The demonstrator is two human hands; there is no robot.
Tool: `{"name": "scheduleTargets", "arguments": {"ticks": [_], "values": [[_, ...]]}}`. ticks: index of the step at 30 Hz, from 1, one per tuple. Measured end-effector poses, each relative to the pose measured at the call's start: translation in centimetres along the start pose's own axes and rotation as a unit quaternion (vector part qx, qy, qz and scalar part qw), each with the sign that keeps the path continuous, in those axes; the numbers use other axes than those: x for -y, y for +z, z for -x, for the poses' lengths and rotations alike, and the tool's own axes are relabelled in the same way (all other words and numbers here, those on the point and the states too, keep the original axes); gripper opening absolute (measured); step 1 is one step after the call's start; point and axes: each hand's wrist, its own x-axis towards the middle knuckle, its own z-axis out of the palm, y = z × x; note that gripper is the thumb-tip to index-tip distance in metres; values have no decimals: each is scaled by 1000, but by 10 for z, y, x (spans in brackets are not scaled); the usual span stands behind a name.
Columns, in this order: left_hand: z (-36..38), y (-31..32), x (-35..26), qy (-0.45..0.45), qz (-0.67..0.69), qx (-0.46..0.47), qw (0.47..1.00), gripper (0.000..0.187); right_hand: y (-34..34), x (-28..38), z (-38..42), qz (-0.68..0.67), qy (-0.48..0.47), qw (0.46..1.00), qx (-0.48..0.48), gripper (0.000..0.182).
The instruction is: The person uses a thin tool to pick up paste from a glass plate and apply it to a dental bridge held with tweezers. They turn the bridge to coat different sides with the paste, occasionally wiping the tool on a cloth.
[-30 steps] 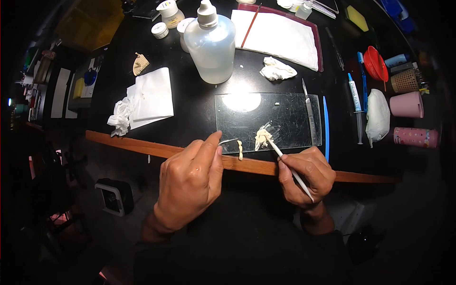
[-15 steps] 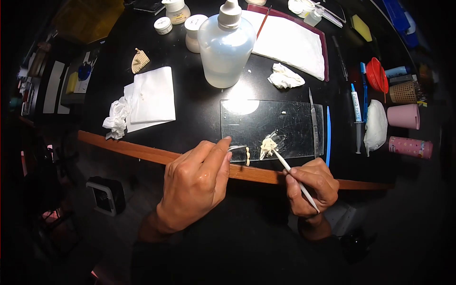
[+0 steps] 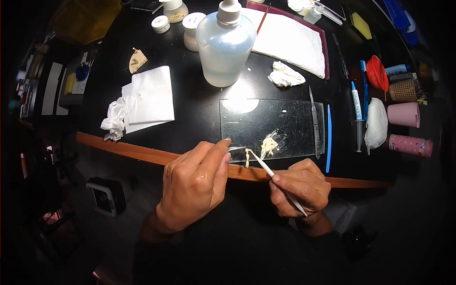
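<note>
My left hand is closed around thin silver tweezers, mostly hidden by the fingers. At their tip hangs a short cream strip of joined, tooth-like pieces, upright over the table's front edge. My right hand pinches a slim white modelling tool, tapered at both ends. Its upper tip meets the top of the strip, as far as I can see. Just right of that, a smeared heap of cream paste lies on a glass slab.
A metal scalpel-like tool rests along the slab's right side, beside a blue stick. Behind stands a large clear bottle. Folded white tissue lies left; a syringe and pink cup are right.
My right hand has moved left, taking the white tool's tip from the paste heap to the top of the cream strip. My left hand has stayed almost still.
</note>
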Motion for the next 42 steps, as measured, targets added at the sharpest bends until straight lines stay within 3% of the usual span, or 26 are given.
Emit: {"name": "scheduleTargets", "arguments": {"ticks": [42], "values": [[0,-1,-1,-8,12,-4,1000,21,-3,-1,3,4,-10,1000,5,27]]}}
